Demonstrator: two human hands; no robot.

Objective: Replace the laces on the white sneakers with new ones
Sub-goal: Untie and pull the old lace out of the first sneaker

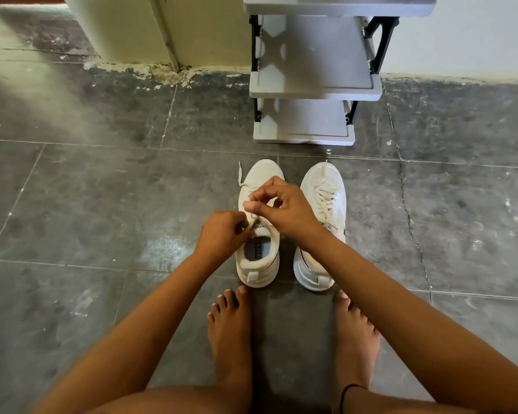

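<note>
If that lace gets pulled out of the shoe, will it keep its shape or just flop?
Probably flops: the lace lies limp where its free end leaves the sneaker. It looks thin and light; the left hand and right hand seem to manage it with fingertip pinches alone. The sneaker looks stiffer and should stay put under gentle tugs.

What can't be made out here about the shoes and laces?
All in the head view:
- Eyelets of the left sneaker: hidden under the left hand and right hand, both pinching the lace.
- Opening of the right sneaker: crossed by the right forearm.
- Insole print: too small to read.
- Top of the shoe rack: cut off by the upper edge.
- Whether the lace is old or new.
</note>
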